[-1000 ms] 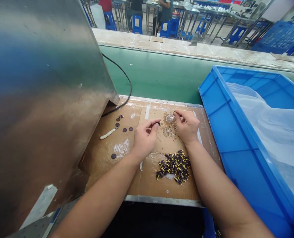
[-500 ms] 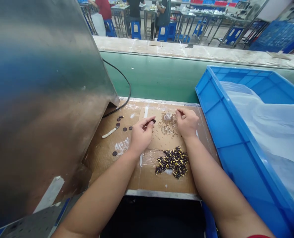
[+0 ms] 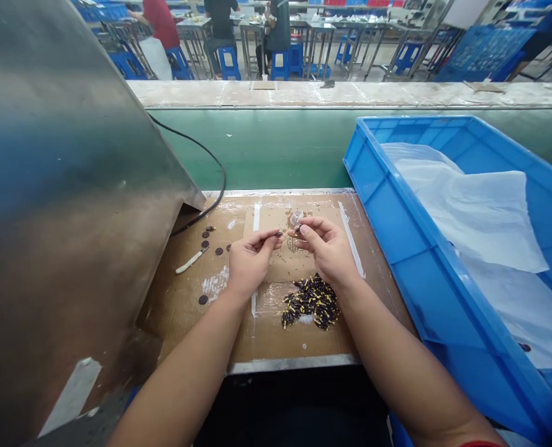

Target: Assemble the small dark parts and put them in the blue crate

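Observation:
My left hand pinches a small dark round disc, seen nearly edge-on, between thumb and fingertips. Close to its right, my right hand is closed on a small dark piece with a yellow tip, partly covered by the fingers. Just behind the right fingertips stands a small clear plastic cup. A pile of small dark pieces with yellow ends lies on the cardboard in front of my right hand. Several loose dark discs are scattered left of my left hand.
A white-handled knife lies on the cardboard-covered table. The large metal housing stands left, a black cable beside it. On the right, a blue bin holds white sheets. Behind runs a green belt; people sit farther back.
My right hand has come left from beside the clear cup to near my left hand, holding a small dark piece. The disc in my left hand is now turned edge-on. The view has shifted right.

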Demonstrator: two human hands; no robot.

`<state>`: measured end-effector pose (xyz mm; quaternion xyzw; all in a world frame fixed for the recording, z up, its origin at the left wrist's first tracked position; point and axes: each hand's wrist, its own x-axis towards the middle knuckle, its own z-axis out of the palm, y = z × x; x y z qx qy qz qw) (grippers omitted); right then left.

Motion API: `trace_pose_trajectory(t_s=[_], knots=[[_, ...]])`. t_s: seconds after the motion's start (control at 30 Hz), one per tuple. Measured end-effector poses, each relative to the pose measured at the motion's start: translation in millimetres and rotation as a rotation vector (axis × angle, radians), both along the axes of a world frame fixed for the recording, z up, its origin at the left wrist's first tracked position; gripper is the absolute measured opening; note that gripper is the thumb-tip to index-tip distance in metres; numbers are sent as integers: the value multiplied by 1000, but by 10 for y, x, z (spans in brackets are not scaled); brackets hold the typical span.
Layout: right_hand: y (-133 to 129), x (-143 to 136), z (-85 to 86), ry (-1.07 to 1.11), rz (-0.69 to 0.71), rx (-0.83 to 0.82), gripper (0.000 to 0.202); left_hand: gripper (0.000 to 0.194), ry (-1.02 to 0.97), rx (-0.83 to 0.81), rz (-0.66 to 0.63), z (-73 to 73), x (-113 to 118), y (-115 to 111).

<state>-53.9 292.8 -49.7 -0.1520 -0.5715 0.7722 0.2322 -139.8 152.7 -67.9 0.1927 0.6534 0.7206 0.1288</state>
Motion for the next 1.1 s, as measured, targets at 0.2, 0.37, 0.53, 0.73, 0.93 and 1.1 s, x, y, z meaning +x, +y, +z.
trace_pose_trajectory(t_s=[0.2, 0.37, 0.53, 0.73, 0.93, 1.1], knots=[[14, -5, -14, -25, 29, -29, 29, 28, 88, -38, -31, 15, 71, 6], [-10, -21, -30, -36, 19, -79, 27, 26, 77, -24, 4, 43, 95, 16], [-8, -9, -10, -22, 30, -137, 25, 30, 31, 24, 45, 52, 79, 24], [-40, 8, 8, -45, 38, -126, 27, 20, 278, -90, 79, 44, 79, -1], [4, 12, 44, -66, 66, -235, 28, 18, 616, -203, -31, 25, -24, -46], [59, 23, 87, -122, 116, -309, 30, 18, 651, -186, -108, 38, -61, -70]])
